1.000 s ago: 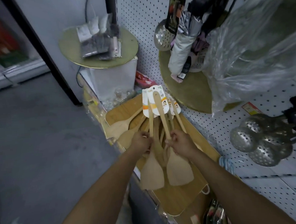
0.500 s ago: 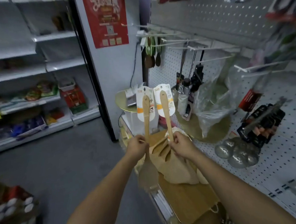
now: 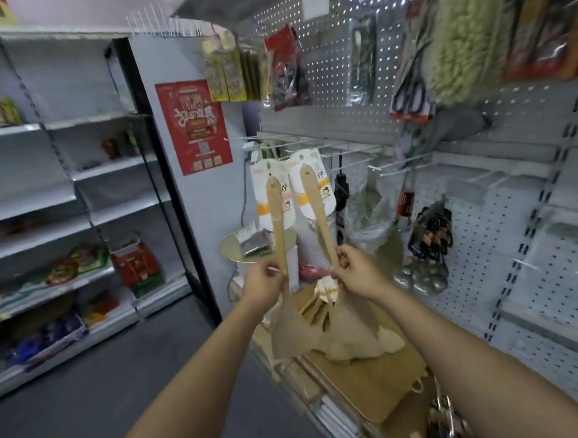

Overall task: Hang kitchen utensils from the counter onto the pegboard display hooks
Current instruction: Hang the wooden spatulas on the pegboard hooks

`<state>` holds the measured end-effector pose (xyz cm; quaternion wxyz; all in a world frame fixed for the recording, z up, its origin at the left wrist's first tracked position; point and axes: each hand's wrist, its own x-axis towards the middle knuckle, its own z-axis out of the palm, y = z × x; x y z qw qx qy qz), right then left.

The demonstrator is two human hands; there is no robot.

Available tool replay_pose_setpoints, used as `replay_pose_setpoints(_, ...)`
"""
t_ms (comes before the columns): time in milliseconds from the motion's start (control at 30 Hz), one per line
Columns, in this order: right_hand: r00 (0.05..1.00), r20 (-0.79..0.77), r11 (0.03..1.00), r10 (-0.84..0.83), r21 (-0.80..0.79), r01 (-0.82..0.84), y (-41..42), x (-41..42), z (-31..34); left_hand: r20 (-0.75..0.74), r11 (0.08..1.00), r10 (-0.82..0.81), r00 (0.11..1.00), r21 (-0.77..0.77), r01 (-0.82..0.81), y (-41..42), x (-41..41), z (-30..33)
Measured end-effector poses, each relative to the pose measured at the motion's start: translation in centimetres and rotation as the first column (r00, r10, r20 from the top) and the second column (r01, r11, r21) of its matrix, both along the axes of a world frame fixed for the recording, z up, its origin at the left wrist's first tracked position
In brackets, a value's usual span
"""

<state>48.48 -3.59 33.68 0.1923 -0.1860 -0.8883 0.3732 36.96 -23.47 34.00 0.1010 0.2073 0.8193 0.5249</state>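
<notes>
A: What is hard to make out here?

B: The blades of the spatulas. The flat end of the left spatula [image 3: 277, 239] smears into a blur below the left hand [image 3: 262, 284], and the blade of the right spatula [image 3: 317, 214] merges with a blurred heap of more wooden utensils [image 3: 350, 336] lying on the desk [image 3: 383, 391]. How many utensils are in that heap I cannot tell. The print on the white label cards [image 3: 299, 191] behind the handle tips is too small to read, and the near end of the desk is cut off by the right forearm.

A: Which way do the two spatulas point?

B: Both stand nearly upright, long axis vertical, handle tips up and blades down. The left one is close to plumb; the right one tilts, its tip leaning left toward the other. Their tips reach up near the wire hooks [image 3: 310, 147] on the pegboard [image 3: 483, 242], but whether the cards touch a hook I cannot tell.

A: And the hands?

B: Each is curled around a handle low on its shaft. The left hand pinches its spatula between thumb and fingers; the right hand [image 3: 357, 275] grips the other the same way, fingers folded in. Both spatulas are held in the air above the far end of the desk, in front of the pegboard.
</notes>
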Motion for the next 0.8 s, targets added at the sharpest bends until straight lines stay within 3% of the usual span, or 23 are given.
replay_pose_setpoints(267,0.959,-0.004,0.959,-0.283,-0.027,0.283,-2.7,19.5,1.1,-0.053,0.946,-0.323,0.945,-0.027,0.322,4.1,13.3,0.8)
replay_pose_setpoints(567,0.776,-0.076,0.778,-0.626,0.006,0.628,-2.1,45.0,3.8,-0.106,0.692,-0.72,0.686,-0.037,0.721,13.6,36.0,3.9)
replay_pose_setpoints(800,0.616,-0.076,0.613,-0.784,0.059,0.788,-3.0,66.8,3.7,-0.154,0.46,-0.878,0.453,-0.012,0.888,16.8,56.5,4.2)
